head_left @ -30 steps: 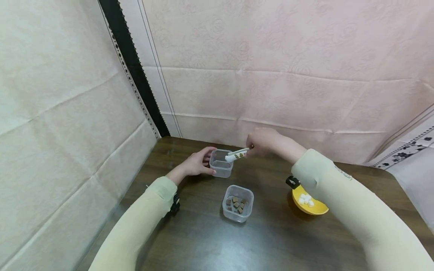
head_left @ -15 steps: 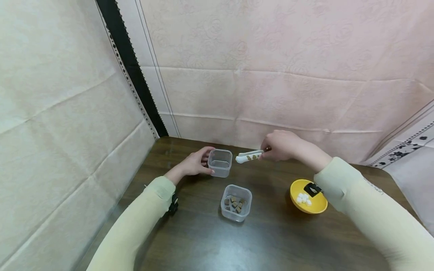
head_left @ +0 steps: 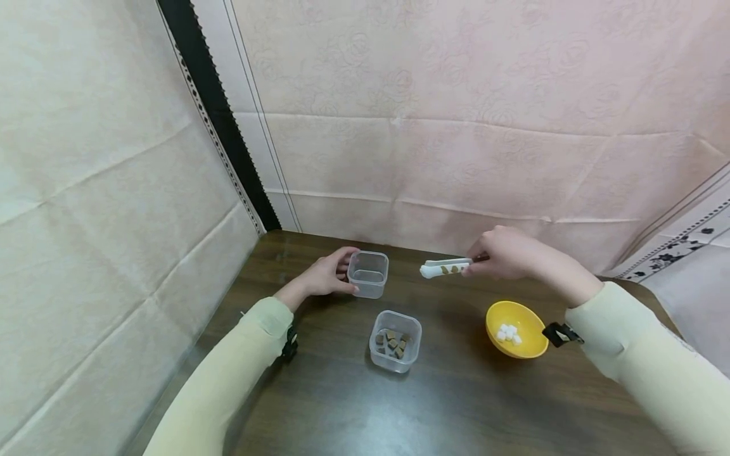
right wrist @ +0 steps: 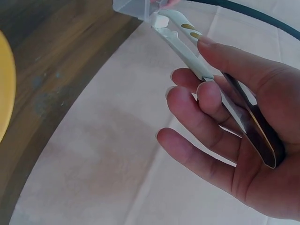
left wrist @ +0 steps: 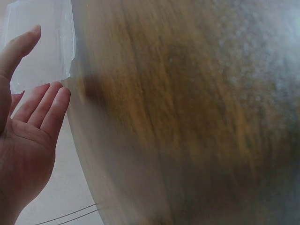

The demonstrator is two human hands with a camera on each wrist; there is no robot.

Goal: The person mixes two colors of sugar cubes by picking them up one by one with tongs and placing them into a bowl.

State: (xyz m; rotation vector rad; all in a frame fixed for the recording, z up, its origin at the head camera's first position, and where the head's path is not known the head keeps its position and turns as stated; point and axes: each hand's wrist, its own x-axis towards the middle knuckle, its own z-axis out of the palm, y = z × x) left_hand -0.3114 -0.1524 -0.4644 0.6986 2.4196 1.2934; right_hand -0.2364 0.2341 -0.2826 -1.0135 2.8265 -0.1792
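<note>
My left hand (head_left: 327, 275) grips a clear square plastic container (head_left: 367, 288) at the back of the table, thumb on its near side. No contents show inside it. My right hand (head_left: 502, 253) holds white tongs (head_left: 447, 268) with brown leaf-like marks, thumb on one arm and fingers on the other. A small white cube (right wrist: 160, 20) sits between the tongs' tips in the right wrist view. The tips hang over the table between the container and a yellow bowl (head_left: 533, 345). Several white cubes (head_left: 507, 333) lie in that bowl.
A second clear container (head_left: 381, 361) with several brown cubes (head_left: 392, 344) stands in front of the held one. Dark wooden table (head_left: 319, 405) lies beneath. A pale cloth (head_left: 456, 164) hangs behind the table's back edge, another cloth (head_left: 102, 221) at left.
My right hand has carried the tongs from over the held container rightward, uncovering the yellow bowl. My left hand has stayed on the container.
</note>
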